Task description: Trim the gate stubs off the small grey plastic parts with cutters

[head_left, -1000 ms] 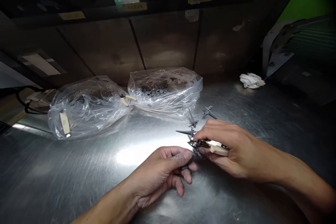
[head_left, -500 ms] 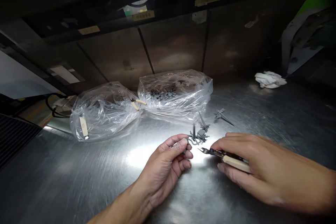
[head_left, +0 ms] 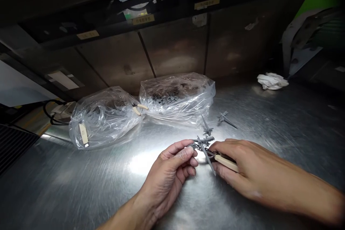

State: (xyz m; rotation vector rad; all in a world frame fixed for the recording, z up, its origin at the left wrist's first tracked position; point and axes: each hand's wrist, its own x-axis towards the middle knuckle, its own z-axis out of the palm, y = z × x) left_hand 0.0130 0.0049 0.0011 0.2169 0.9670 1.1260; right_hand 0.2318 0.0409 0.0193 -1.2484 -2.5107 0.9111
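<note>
My left hand (head_left: 169, 172) pinches a grey plastic sprue (head_left: 208, 158) with thin branching stems between thumb and forefinger. One long stem slants down toward my right hand (head_left: 245, 169). That hand is wrapped around a pair of side cutters with cream handles (head_left: 228, 162). The cutter jaws reach in among the stems beside my left fingertips; whether they are closed on plastic I cannot tell. Just beyond lies a similar grey sprue (head_left: 207, 127), and another grey sprue (head_left: 227, 119) rests farther right on the metal table (head_left: 107, 187).
Two clear plastic bags stand at the back: the right bag (head_left: 185, 109) contains small grey parts, while a cream-handled knife (head_left: 83, 134) lies on the left bag (head_left: 107, 125). Between them sit cream-handled pliers (head_left: 139, 109). A crumpled white cloth (head_left: 272, 81) lies back right.
My right hand has moved left, bringing the cutter jaws into the sprue. The sprue has turned, so its long stem now points down toward me. The view has shifted slightly.
</note>
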